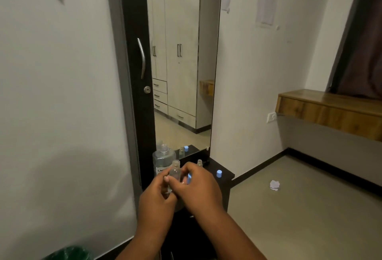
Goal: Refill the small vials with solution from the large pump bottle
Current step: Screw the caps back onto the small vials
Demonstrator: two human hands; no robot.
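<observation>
Two bare hands hold a small clear vial above a narrow dark dresser ledge under a tall mirror.

The left hand (159, 189) grips the uncapped vial (175, 172) upright by its lower body; the right hand (196, 185) pinches a blue cap (189, 178) just beside it; the large bottle (162, 161), open-necked, stands just behind, against the mirror (182, 63); a second vial (199, 163) and another blue cap (219, 173) sit near the ledge's (226, 177) right edge; open floor (299, 208) lies to the right, with a crumpled paper (275, 185) on it.

Mirror (182, 63), crumpled paper (275, 185) on floor
</observation>
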